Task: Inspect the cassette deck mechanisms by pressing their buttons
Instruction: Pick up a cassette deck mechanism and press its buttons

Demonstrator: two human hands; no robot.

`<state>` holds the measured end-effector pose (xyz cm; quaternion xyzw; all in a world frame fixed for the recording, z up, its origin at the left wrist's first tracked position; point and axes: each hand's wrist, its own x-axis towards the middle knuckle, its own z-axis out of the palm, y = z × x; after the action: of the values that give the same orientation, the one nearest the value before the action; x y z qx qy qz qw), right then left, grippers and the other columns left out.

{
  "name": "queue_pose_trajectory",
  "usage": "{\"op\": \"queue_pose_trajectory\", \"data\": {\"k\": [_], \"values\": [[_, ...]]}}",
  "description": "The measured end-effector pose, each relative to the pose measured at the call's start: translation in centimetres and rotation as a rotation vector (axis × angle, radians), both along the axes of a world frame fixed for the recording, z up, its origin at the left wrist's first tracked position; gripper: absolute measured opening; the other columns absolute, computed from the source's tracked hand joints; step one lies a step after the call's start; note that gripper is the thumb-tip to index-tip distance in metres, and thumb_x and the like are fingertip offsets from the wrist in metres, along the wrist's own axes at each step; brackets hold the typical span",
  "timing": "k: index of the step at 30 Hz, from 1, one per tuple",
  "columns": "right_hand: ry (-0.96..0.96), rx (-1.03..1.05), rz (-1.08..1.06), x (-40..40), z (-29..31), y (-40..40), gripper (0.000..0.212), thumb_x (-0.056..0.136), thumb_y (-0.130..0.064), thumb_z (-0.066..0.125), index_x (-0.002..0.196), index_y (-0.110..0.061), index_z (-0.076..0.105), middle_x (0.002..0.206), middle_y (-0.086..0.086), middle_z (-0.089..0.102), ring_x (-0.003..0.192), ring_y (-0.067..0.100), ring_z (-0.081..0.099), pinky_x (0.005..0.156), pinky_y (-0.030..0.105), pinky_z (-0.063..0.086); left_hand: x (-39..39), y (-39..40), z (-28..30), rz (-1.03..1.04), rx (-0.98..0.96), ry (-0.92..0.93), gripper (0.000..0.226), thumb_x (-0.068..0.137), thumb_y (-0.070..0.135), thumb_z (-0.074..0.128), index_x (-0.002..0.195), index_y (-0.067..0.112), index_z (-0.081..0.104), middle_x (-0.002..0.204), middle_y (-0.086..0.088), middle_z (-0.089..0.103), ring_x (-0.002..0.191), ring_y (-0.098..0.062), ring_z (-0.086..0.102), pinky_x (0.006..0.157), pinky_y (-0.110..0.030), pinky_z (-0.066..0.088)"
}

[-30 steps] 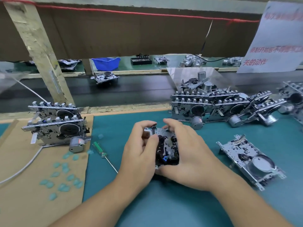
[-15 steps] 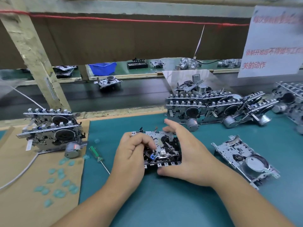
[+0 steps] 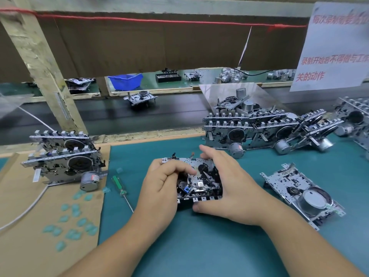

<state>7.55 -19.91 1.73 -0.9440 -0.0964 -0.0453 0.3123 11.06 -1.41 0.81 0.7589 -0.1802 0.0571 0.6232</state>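
Right now both hands are on one cassette deck mechanism [image 3: 199, 182], a flat stamped-metal chassis with black plastic parts, a small blue piece and a row of squared silver button tabs along its near edge; it lies flat on the teal mat [image 3: 209, 246] at the middle of the worktop. The left hand [image 3: 161, 188] grasps the deck's left end, its fingers curled over the top plate. The right hand [image 3: 235, 186] clamps the right end, fingers reaching over the far edge and the thumb pressed against the button row at the near edge.

Another deck [image 3: 301, 194] lies flat toward the right edge of the mat, apart from the hands, showing a round brushed-metal flywheel. Along the far right edge stands a crowded row of upright decks [image 3: 265, 132], all toothed silver rails and small cylindrical motors. At the left, on a sheet of brown cardboard [image 3: 24, 226], two more decks [image 3: 63, 158] stand stacked on edge with a grey motor at their foot. A slim screwdriver [image 3: 119, 186] with a translucent green handle lies on the mat just beside the cardboard's edge, and pale green plastic chips [image 3: 73, 222] are scattered across the cardboard. A white cable [image 3: 26, 210] curves over the cardboard's left part.
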Motion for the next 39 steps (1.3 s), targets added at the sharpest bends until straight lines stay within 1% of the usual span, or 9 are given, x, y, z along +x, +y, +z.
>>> {"op": "queue_pose_trajectory", "data": {"k": [10,13,17,21,24,27,30,36,39], "values": [[-0.011,-0.001,0.006,-0.1,0.3,0.4,0.123,0.056,-0.067,0.079,0.152,-0.049,0.006,0.143,-0.027,0.023,0.141,-0.002,0.017,0.113,0.025,0.025,-0.1,0.0,-0.1,-0.02,0.041,-0.021,0.065,0.093,-0.015,0.045,0.067,0.037,0.075,0.096,-0.003,0.057,0.091,-0.005,0.06,0.082,-0.01,0.041],[-0.04,-0.037,-0.01,-0.1,0.3,1.0,0.12,0.055,-0.069,0.079,0.153,-0.044,0.013,0.142,-0.025,0.024,0.139,0.0,0.02,0.112,0.025,0.028,-0.3,-0.1,-0.2,-0.007,0.015,-0.056,0.063,0.1,-0.009,0.046,0.092,0.045,0.078,0.104,0.001,0.062,0.102,-0.006,0.061,0.087,-0.009,0.041],[-0.089,-0.084,-0.029,-0.1,0.4,1.4,0.1,0.059,-0.068,0.075,0.144,-0.035,0.036,0.133,-0.024,0.031,0.129,0.004,0.032,0.111,0.03,0.035,0.0,-0.1,-0.6,0.031,0.047,-0.073,0.045,0.106,0.01,0.048,0.131,0.045,0.058,0.102,0.016,0.058,0.097,-0.008,0.056,0.094,-0.027,0.044],[-0.102,-0.082,-0.054,-0.1,0.6,1.4,0.094,0.057,-0.066,0.079,0.137,-0.038,0.037,0.126,-0.027,0.033,0.123,0.002,0.036,0.099,0.022,0.035,0.0,0.0,-0.5,0.036,0.105,-0.096,0.045,0.105,0.012,0.049,0.131,0.048,0.053,0.103,0.027,0.055,0.103,0.002,0.054,0.093,-0.011,0.038],[-0.02,-0.051,0.005,-0.3,0.6,0.7,0.11,0.056,-0.068,0.08,0.147,-0.043,0.025,0.136,-0.031,0.025,0.134,-0.005,0.026,0.106,0.019,0.029,-0.1,0.1,-0.7,0.051,0.113,-0.119,0.038,0.104,0.023,0.046,0.13,0.05,0.052,0.103,0.029,0.055,0.106,0.002,0.055,0.089,-0.005,0.035],[-0.048,-0.104,0.019,-0.5,0.8,0.3,0.11,0.057,-0.065,0.08,0.147,-0.042,0.022,0.138,-0.027,0.027,0.135,-0.003,0.027,0.11,0.021,0.031,-0.1,0.1,-0.8,0.081,0.107,-0.142,0.039,0.098,0.029,0.045,0.13,0.049,0.055,0.107,0.028,0.058,0.11,-0.001,0.057,0.091,-0.008,0.038],[-0.104,-0.149,0.002,-0.3,1.0,0.5,0.1,0.059,-0.056,0.083,0.141,-0.038,0.029,0.13,-0.022,0.035,0.125,0.002,0.037,0.096,0.014,0.03,-0.1,0.2,-1.0,0.084,0.111,-0.147,0.039,0.098,0.029,0.045,0.129,0.049,0.056,0.109,0.027,0.061,0.113,-0.005,0.059,0.094,-0.015,0.041],[0.003,-0.057,0.077,-0.7,0.9,-0.7,0.123,0.064,-0.051,0.086,0.153,-0.051,0.001,0.151,-0.025,0.023,0.142,-0.005,0.019,0.116,0.019,0.021,0.4,0.3,-1.4,0.099,0.063,-0.096,0.04,0.096,0.032,0.046,0.128,0.05,0.06,0.091,0.028,0.058,0.084,-0.001,0.055,0.08,-0.021,0.042],[-0.031,-0.094,0.032,-0.5,1.2,-0.6,0.11,0.066,-0.045,0.087,0.152,-0.045,0.019,0.149,-0.024,0.031,0.139,-0.004,0.026,0.117,0.024,0.026,0.4,0.2,-1.2,0.084,0.028,-0.088,0.039,0.097,0.029,0.046,0.125,0.052,0.06,0.084,0.024,0.057,0.072,-0.005,0.052,0.07,-0.016,0.041]]}}
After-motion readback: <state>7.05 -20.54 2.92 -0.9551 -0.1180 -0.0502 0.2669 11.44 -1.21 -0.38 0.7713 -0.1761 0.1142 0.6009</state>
